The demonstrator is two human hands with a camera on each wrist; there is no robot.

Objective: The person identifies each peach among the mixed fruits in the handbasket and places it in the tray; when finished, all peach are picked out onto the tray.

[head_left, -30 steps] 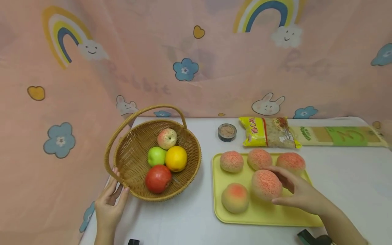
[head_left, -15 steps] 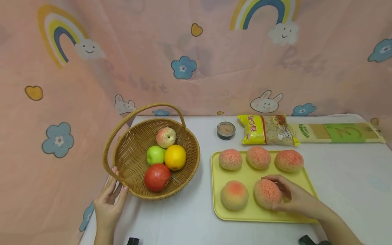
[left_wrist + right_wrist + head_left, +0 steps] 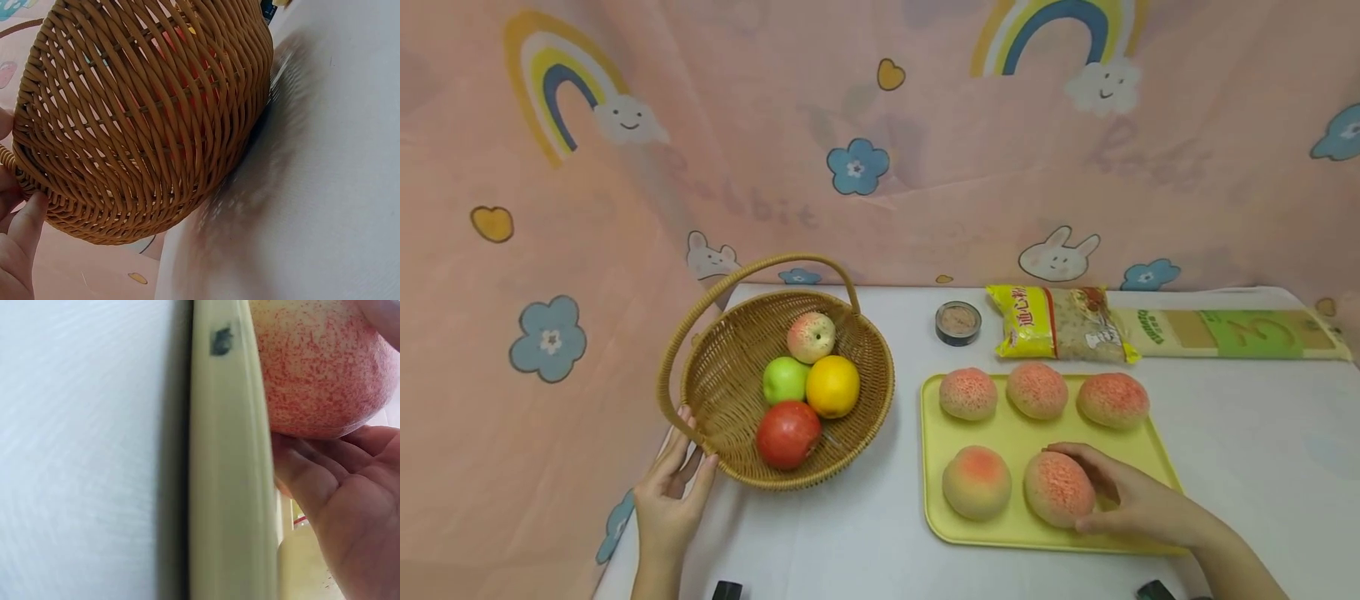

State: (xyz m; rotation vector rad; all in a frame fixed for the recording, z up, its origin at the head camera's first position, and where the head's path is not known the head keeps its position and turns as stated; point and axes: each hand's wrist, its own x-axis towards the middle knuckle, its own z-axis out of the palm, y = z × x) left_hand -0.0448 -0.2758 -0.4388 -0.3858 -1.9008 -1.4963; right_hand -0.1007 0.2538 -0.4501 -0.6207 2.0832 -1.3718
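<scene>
My left hand [image 3: 670,492] grips the rim of a brown wicker basket [image 3: 722,392] at the foot of its handle. The basket leans toward me. Inside lie a red apple [image 3: 787,434], a green apple [image 3: 784,382], an orange [image 3: 832,387] and a speckled pale peach [image 3: 811,337]. My right hand [image 3: 1142,500] holds a pink-speckled peach [image 3: 1058,490] at the front of a yellow tray [image 3: 936,500], thumb on the near side, fingers behind. In the right wrist view, this peach [image 3: 319,369] sits beyond the tray's edge [image 3: 228,456].
On the tray, a smoother peach [image 3: 976,483] lies left of the held one. Behind them stand three more peaches [image 3: 1036,390] in a row. Farther back are a small round tin [image 3: 957,323], a yellow bag of pasta [image 3: 1060,323] and a long noodle packet [image 3: 1240,333].
My right hand has brought the peach down and toward me, away from the back row, to the tray's front. My left hand keeps its grip on the basket.
</scene>
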